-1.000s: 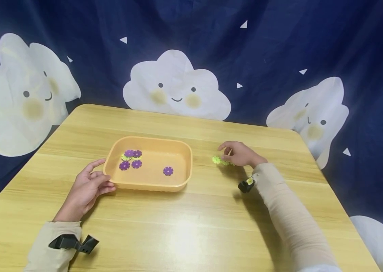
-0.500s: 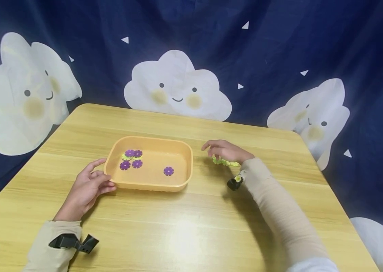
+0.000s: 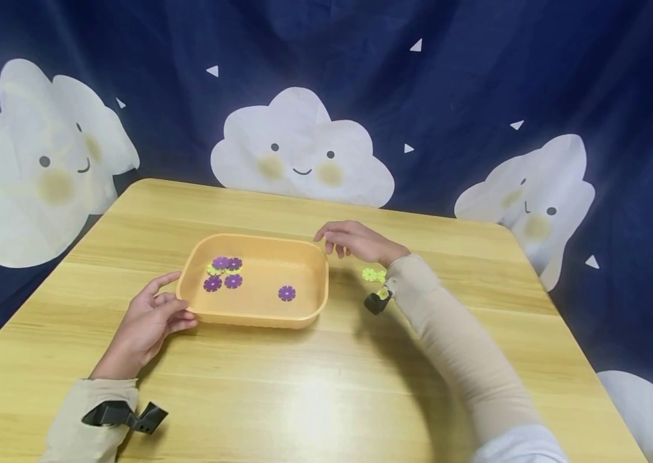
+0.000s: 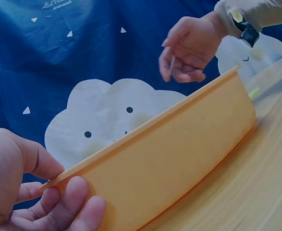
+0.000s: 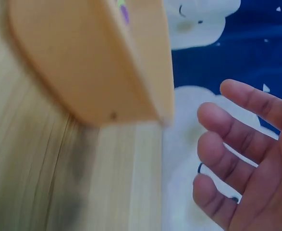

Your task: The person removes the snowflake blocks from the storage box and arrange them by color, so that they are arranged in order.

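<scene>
Right hand (image 3: 358,243) has left the green flowers (image 3: 374,275) and now hovers at the tray's (image 3: 257,317) far right corner, just above the rim. A second ago I had it down over those green pieces, right of the tray; half a second ago it was already lifting toward the tray. From the right wrist view the fingers (image 5: 237,144) are loosely spread with nothing between them that I can see, and the left wrist view shows them curled downward (image 4: 189,48) above the rim, but I cannot tell whether a small piece is tucked behind them. I see two green flowers on the table, right of the tray and partly behind the sleeve (image 3: 453,341).

Left hand (image 3: 149,321) has not shifted: it holds the tray's near left corner, thumb over the rim and fingers (image 4: 78,204) under the wall, steadying it.

Inside the tray, the purple flowers (image 3: 223,271) cluster at the far left with a yellow-green one peeking out, and a single purple flower (image 3: 286,292) lies near the middle right. That count matches the earlier pictures, so I judge nothing new has landed in the tray yet, and the green pieces are outside it.

The table (image 3: 314,399) and the cloud backdrop (image 3: 302,151) are as before.
</scene>
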### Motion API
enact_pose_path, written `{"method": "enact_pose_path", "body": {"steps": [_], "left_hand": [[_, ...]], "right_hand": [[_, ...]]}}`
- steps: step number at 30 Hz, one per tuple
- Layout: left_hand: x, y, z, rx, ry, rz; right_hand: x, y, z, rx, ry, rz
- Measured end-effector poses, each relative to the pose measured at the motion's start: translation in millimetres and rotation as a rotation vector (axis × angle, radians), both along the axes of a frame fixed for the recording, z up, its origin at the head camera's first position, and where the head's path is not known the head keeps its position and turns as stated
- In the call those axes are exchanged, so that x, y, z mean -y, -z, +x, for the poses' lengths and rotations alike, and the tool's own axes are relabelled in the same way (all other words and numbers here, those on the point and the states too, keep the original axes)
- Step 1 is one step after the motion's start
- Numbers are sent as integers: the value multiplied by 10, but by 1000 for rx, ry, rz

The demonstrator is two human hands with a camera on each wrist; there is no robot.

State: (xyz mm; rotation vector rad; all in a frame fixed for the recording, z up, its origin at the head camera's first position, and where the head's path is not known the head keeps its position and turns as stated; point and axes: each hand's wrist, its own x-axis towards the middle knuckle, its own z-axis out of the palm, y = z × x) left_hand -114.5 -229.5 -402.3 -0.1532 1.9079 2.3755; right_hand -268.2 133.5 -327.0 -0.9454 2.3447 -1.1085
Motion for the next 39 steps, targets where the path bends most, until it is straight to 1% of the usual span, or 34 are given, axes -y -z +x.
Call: {"method": "enact_pose_path", "body": {"steps": [2, 5, 10, 13, 17, 21, 26, 29, 39], "left_hand": [[1, 3, 1, 2, 1, 0], [3, 8, 4, 1, 1, -2], [2, 11, 5, -8, -1, -2], [-1, 8, 6, -9, -1, -4], [-4, 2, 6, -2, -3, -15], [2, 1, 10, 5, -7, -34], [11, 4, 14, 4, -4, -29], [13, 0, 13, 5, -3, -29], [-8, -9, 1, 4, -4, -30]], "right_hand": [[90, -3, -1, 9, -1, -23], [220, -8, -2, 18, -6, -24], [421, -8, -1, 53, -50, -17], [535, 5, -5, 62, -78, 5], [689, 39, -16, 75, -92, 53], [842, 85, -32, 141, -92, 88], [1018, 146, -51, 246, -95, 123], [1112, 193, -66, 282, -97, 160], [1350, 357, -125, 277, -104, 237]]}}
